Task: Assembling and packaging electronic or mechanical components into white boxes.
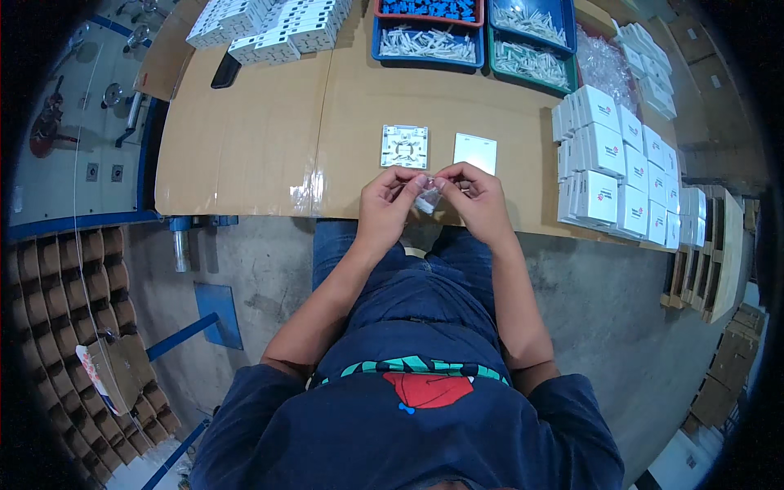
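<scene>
Between my two hands, at the near edge of the table, is a small clear plastic bag [426, 196] with something white in it. My left hand [387, 204] pinches its upper left side between thumb and fingers. The upper right side is pinched the same way by my right hand [482, 202]. Just beyond my left hand lies a square white plastic frame [404, 146] with an open, detailed inner face turned up. Beside it, beyond my right hand, rests a plain white square cover [475, 153].
Cardboard covers the table [253, 139]. Stacked white boxes [608, 159] stand at the right; stacked white frames [269, 28] and a black phone [226, 71] are far left. Trays of small white parts [428, 47] and blue parts [429, 8] line the back, near crumpled clear bags [606, 69].
</scene>
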`<state>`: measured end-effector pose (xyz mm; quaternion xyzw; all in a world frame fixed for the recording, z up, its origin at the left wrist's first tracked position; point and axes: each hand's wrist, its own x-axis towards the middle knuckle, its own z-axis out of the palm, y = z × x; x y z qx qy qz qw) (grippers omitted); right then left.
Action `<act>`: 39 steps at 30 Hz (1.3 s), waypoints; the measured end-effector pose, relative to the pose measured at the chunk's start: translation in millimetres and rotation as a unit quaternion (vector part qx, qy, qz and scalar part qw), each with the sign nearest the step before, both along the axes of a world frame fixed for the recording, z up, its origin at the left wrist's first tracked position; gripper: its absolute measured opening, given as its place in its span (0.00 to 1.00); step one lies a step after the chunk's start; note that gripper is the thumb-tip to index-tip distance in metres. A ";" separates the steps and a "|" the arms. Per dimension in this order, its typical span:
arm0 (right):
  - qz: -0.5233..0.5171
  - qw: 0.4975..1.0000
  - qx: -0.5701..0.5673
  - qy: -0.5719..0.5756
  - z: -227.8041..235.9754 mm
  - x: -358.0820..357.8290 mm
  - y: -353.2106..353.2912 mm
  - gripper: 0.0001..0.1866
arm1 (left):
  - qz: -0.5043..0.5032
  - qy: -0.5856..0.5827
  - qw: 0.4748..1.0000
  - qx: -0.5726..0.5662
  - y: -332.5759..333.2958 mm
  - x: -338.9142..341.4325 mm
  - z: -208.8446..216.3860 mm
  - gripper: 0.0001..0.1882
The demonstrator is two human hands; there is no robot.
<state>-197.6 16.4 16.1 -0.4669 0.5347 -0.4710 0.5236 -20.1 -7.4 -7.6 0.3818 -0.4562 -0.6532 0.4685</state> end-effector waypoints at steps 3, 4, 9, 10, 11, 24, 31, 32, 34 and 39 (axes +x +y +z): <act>0.009 1.000 -0.011 -0.002 -0.2 1.6 0.6 0.05 | -0.009 -0.034 0.999 -0.022 -2.1 2.4 -6.6 0.08; 0.007 1.000 -0.005 -0.004 -0.2 1.1 0.0 0.05 | -0.009 -0.034 0.999 -0.022 -2.3 2.4 -3.2 0.08; 0.003 1.000 0.012 -0.009 -7.4 -6.5 -0.5 0.05 | -0.066 0.072 0.962 0.255 -8.3 6.4 4.4 0.19; 0.009 1.000 0.013 -0.010 1.9 -6.0 -0.6 0.05 | -0.064 0.073 0.963 0.253 -8.6 10.5 5.2 0.19; 0.015 1.000 0.014 -0.011 7.5 -5.6 -1.0 0.06 | -0.104 0.065 0.950 0.286 -8.7 15.0 5.0 0.20; 0.057 0.995 0.060 0.054 -26.2 5.0 -17.2 0.09 | -0.055 0.041 0.968 0.243 -15.7 33.9 -31.0 0.17; 0.011 0.985 -0.070 0.155 -42.6 13.4 -68.8 0.10 | 0.022 -0.081 0.996 -0.008 -57.5 23.6 -34.6 0.15; 0.008 0.974 -0.072 0.215 -48.0 12.4 -74.1 0.11 | 0.036 -0.170 0.984 -0.046 -61.7 22.8 -33.6 0.14; 0.007 0.972 -0.079 0.222 -54.8 13.4 -78.7 0.10 | 0.053 -0.259 0.961 -0.086 -69.9 24.3 -36.8 0.13; -0.004 0.950 -0.144 0.277 -72.1 16.3 -79.9 0.09 | 0.048 -0.384 0.893 -0.229 -76.8 28.8 -58.2 0.10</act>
